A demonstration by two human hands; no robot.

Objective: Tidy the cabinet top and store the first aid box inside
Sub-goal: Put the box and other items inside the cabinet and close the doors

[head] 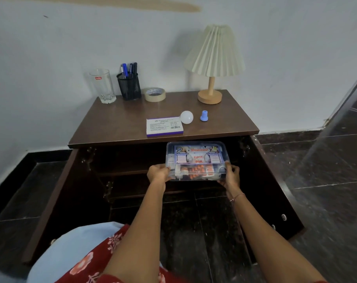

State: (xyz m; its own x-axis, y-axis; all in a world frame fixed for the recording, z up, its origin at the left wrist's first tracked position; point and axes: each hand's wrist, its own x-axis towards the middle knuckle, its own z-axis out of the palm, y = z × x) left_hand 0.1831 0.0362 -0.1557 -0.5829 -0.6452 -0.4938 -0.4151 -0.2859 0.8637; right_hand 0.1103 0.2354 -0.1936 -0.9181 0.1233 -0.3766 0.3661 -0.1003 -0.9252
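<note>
Both hands, left hand (158,173) and right hand (231,176), fingers pinching the first aid box (196,160); keeping it level, sliding it forward onto the shelf (120,172) beyond.

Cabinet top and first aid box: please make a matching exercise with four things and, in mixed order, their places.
Things:
1. first aid box
2. lamp
3. drinking glass
4. white bulb

Places:
A. back left corner of the cabinet top
B. between the flat white packet and the blue cap
C. held in front of the open cabinet by the left hand and right hand
D. back right of the cabinet top

Pairs: 1-C, 2-D, 3-A, 4-B
</note>
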